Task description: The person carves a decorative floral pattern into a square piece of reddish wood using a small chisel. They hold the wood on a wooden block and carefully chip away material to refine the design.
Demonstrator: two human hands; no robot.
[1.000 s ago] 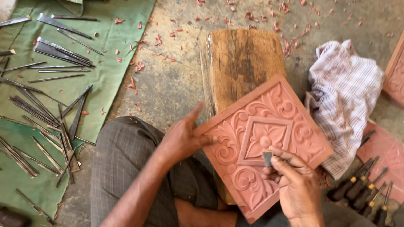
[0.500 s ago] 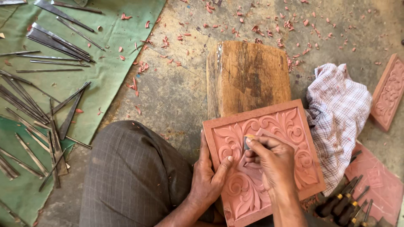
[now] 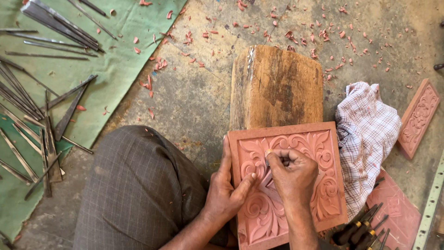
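A square pink clay tile [image 3: 323, 153] with carved leaf scrolls leans against a worn wooden block [image 3: 277, 85]. My left hand [image 3: 229, 190] grips the tile's left edge, with the thumb lying across the carving. My right hand [image 3: 291, 173] is closed on a small carving tool [image 3: 267, 163], whose thin tip touches the tile near its middle. Most of the tool is hidden in my fist.
Several metal carving tools [image 3: 55, 28] lie on a green sheet [image 3: 115, 65] at the left. A checked cloth [image 3: 367, 134] lies right of the tile, with dark-handled tools [image 3: 363, 229] below it and other carved pieces [image 3: 418, 118] nearby. Clay shavings [image 3: 300, 32] dot the concrete floor. My knee [image 3: 138, 185] is at the bottom left.
The tile has turned from a diamond angle to square against the block. My left hand shifted to its left edge, and my right hand rose from the lower corner to the middle.
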